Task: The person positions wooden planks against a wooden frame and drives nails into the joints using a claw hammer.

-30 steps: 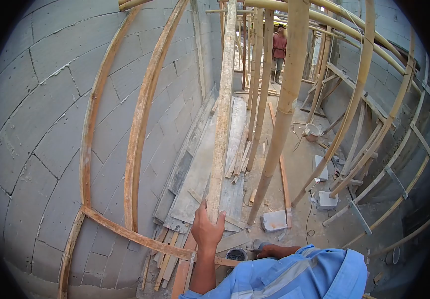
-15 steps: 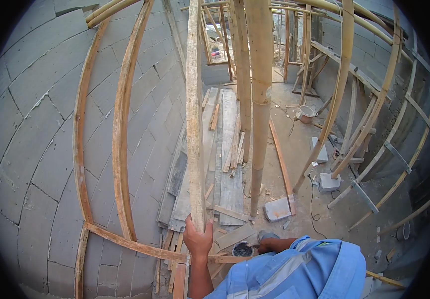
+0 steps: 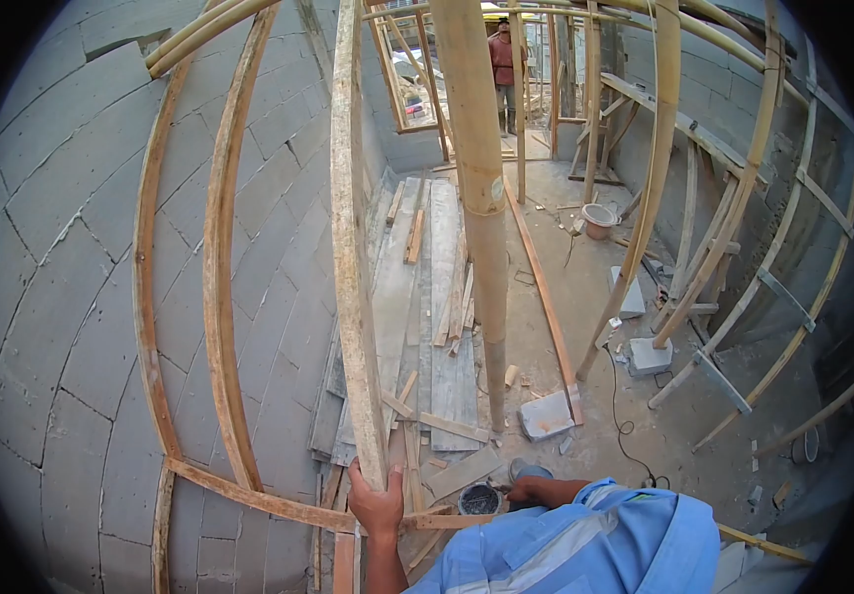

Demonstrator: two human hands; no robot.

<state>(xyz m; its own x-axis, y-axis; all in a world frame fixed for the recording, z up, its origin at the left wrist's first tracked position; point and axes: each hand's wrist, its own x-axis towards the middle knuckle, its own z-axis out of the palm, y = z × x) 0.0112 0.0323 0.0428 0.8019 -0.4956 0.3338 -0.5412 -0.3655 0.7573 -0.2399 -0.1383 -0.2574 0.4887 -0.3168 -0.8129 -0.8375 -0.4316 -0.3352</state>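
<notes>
A long, rough wooden beam (image 3: 351, 247) stands nearly upright in front of me. My left hand (image 3: 378, 505) is wrapped round its lower end, thumb on the right side. Just below that hand runs a horizontal wooden rail (image 3: 259, 503), with a short upright timber (image 3: 345, 564) beneath it. My right hand (image 3: 523, 488) is lower and further right, past my blue sleeve. Its fingers look closed, but what they hold is too small and dark to make out. Beside it is a dark round bucket (image 3: 479, 498).
Two wooden studs (image 3: 219, 247) stand along the grey block wall (image 3: 61, 297) at left. A thick bamboo pole (image 3: 486, 218) rises ahead. Planks (image 3: 452, 386) lie on the floor, with a pale block (image 3: 547, 416), a cable (image 3: 628, 431) and bamboo framing at right. Another person (image 3: 506, 74) stands far back.
The beam and my left hand sit lower and further left in view, partly because my view has shifted. A person now shows in the far opening. My right hand stays near the bucket.
</notes>
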